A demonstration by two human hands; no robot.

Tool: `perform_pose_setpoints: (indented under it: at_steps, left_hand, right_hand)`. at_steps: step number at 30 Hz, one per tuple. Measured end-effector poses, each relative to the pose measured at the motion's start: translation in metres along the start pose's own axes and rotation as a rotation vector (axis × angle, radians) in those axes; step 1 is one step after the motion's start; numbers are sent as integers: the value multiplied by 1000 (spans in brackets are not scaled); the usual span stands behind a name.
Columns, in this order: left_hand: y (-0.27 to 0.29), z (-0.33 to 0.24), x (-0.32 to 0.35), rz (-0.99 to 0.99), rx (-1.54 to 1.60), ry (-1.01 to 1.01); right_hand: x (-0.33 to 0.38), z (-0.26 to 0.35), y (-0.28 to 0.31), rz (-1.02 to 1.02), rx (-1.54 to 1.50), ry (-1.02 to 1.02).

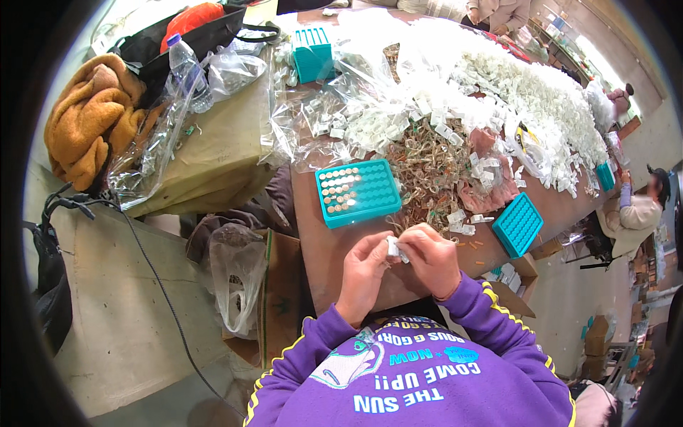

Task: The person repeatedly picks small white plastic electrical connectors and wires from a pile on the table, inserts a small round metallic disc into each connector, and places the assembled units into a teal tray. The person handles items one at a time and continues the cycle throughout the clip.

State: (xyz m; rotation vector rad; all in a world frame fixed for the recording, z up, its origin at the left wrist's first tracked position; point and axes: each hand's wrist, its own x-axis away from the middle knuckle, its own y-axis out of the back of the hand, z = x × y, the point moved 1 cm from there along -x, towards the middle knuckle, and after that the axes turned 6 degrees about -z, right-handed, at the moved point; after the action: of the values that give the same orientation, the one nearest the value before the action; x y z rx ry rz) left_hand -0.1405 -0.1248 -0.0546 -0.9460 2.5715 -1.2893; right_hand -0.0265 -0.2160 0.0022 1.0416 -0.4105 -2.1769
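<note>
Close to the table's front edge, my left hand [364,269] and my right hand [432,259] meet, fingertips pinched together on a small white plastic piece [393,247]. Its finer details are too small to make out. Just beyond my hands lies a teal tray [377,201] with rows of round hollows, several on its left side filled with small round, shiny pieces [340,191]. Behind my right hand spreads a tangled heap of small brownish, wiry parts [427,171]. White plastic pieces [448,132] lie on and around that heap.
A second teal tray [518,225] lies tilted at the right table edge; stacked teal trays [313,57] stand at the back left. White pieces [541,92] pile across the far table. A water bottle [188,75] and brown cloth [96,121] sit left. Other people [640,213] work nearby.
</note>
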Motion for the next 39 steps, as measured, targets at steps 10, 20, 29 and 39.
perform_pose_setpoints:
  at_steps: [10,20,29,39]
  left_hand:
    - [-38,-119,-106,-9,-1839,-1305]
    - [-42,-77,-70,340,-1643,-959]
    - [-10,-25,-34,542,-1825,-846]
    - [-15,-44,-12,464,-1544,-740]
  right_hand:
    - [31,4,43,-163,16,-123]
    - [59,-15,49,-204,-14,-336]
    - [57,-11,42,-160,61,-296]
    - [34,-23,31,-104,548,163]
